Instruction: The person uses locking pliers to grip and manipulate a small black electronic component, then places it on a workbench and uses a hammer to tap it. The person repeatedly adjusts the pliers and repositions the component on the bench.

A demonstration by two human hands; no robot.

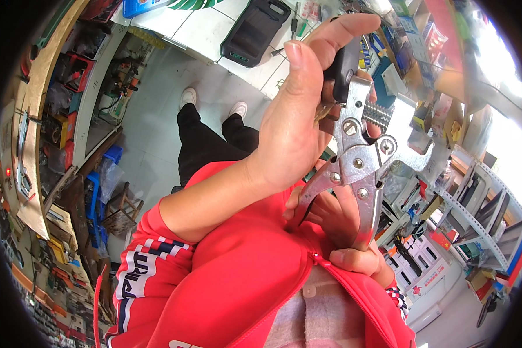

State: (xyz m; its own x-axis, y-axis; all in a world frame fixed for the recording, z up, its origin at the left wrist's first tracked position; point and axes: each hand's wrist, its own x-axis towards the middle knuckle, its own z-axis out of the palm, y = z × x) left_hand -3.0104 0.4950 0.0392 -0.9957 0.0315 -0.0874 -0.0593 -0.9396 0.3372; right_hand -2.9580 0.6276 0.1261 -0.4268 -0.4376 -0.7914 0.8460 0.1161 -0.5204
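Silver locking pliers (359, 168) upright — jaws clamping a black-headed key (341, 69).

Silver locking pliers (362, 168), black key head (343, 66), red striped-cuff jacket (238, 272)

Count on inspection: two hands, the left hand (296, 124) and right hand (345, 235). One pair of steel locking pliers (359, 165). One black key head (341, 69). One black case (254, 32) on the far bench (206, 29). Two white shoes (213, 103) on the floor.
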